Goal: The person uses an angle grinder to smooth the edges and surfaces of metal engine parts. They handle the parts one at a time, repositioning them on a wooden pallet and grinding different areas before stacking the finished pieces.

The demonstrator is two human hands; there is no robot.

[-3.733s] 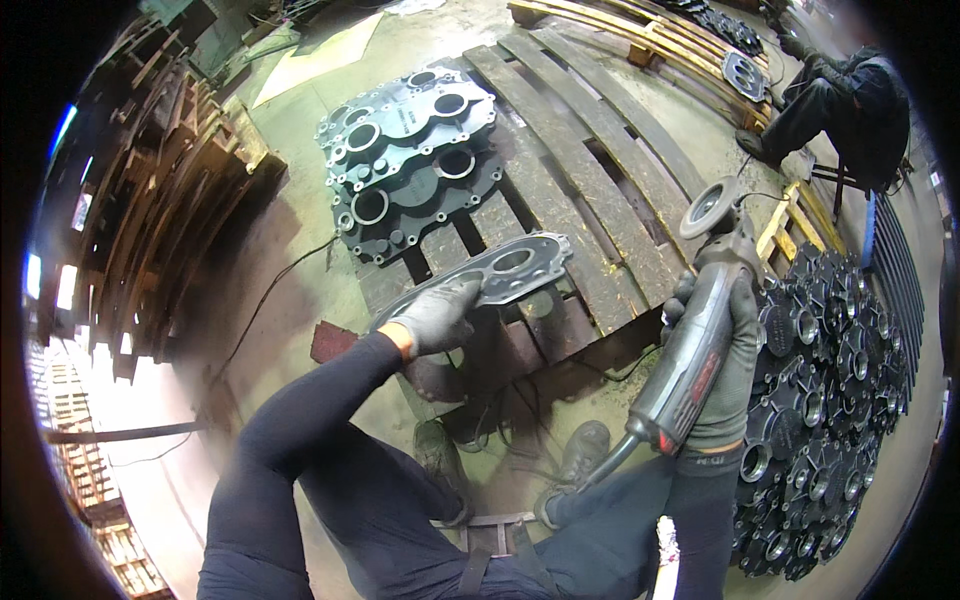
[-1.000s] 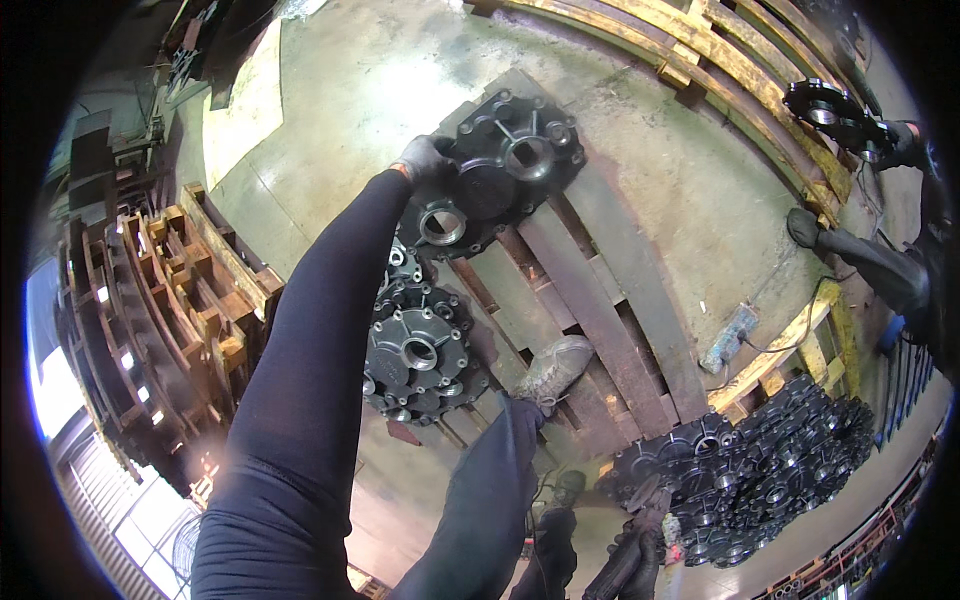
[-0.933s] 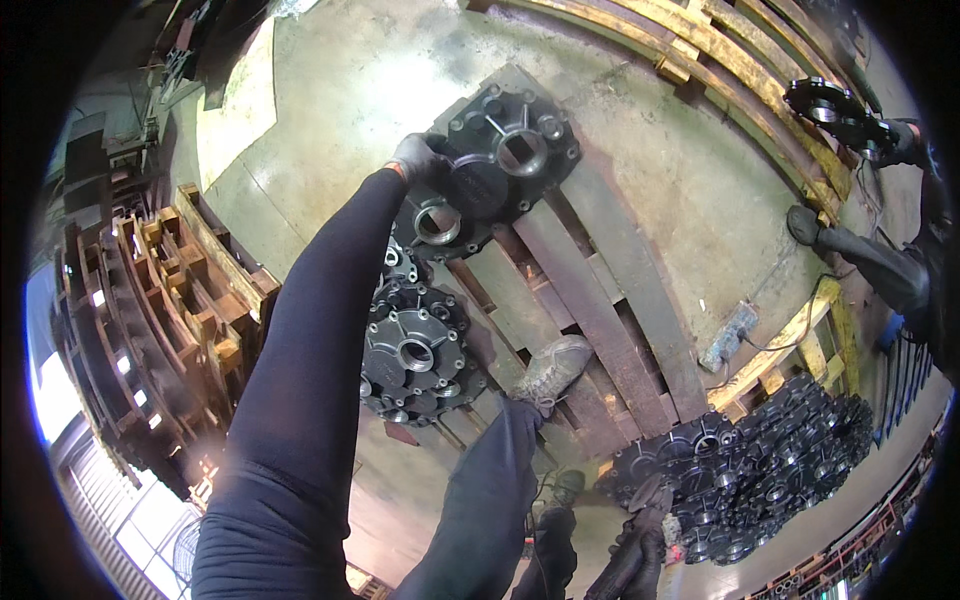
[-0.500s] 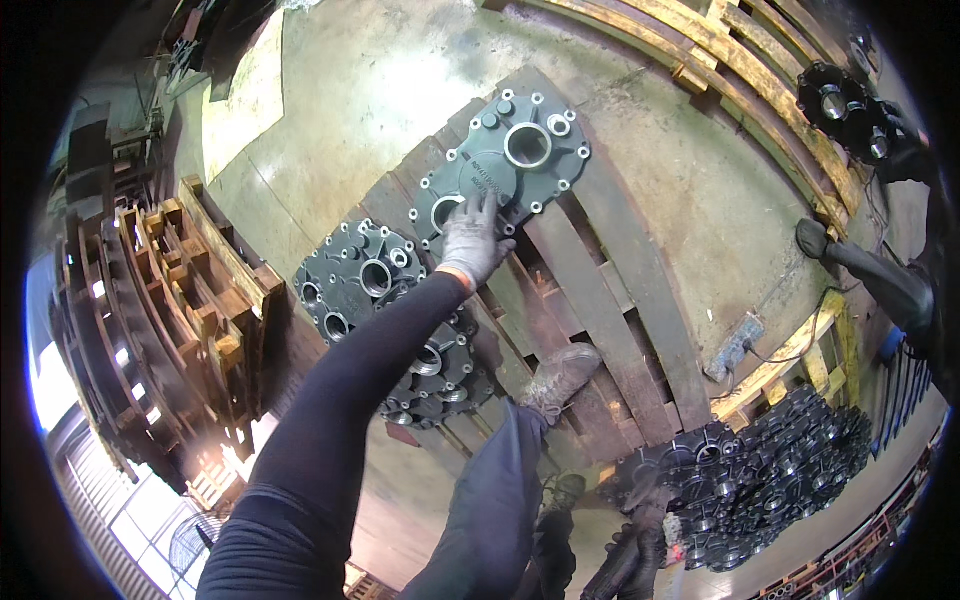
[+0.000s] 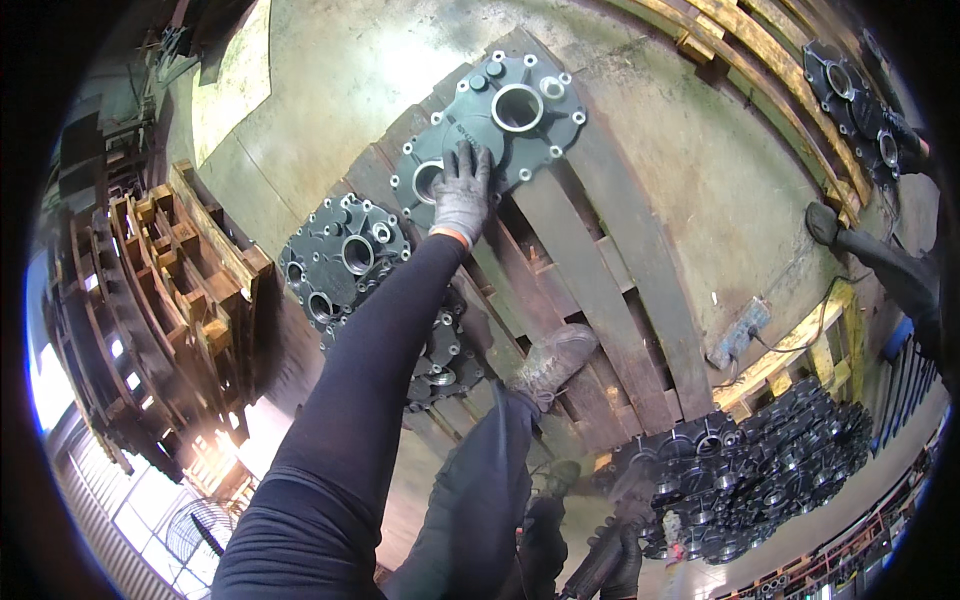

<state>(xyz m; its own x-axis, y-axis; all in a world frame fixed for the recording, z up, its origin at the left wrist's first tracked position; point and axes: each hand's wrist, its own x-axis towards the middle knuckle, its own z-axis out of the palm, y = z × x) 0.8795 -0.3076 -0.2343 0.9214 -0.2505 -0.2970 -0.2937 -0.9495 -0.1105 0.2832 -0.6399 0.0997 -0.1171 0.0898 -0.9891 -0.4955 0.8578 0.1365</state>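
Observation:
My left hand [image 5: 462, 192], in a grey glove with darker fingertips, lies palm down on a large dark metal gear-housing cover [image 5: 478, 115]. Its fingers are slightly spread, near the cover's smaller round opening. The cover has a larger bored hole and bolt bosses round its rim, and rests on a wooden pallet [image 5: 585, 270]. Beside my left forearm lie more dark cast covers [image 5: 335, 245], partly hidden by the sleeve. Low in view, a blurred dark shape [image 5: 615, 550] resembles a black-gloved hand; whether it is my right hand I cannot tell.
A shoe [image 5: 562, 362] stands on the pallet. Dark castings [image 5: 780, 470] are heaped at lower right, near a grey box with a cable [image 5: 740, 332]. Wooden pallets [image 5: 205, 270] stack up at left. At far right, another person's arm reaches a dark casting [image 5: 850, 105].
The view has shifted, with the cover and pallet now slightly higher and further left. My left hand stays on the cover, fingers pointing more upward. The far-right casting appears turned.

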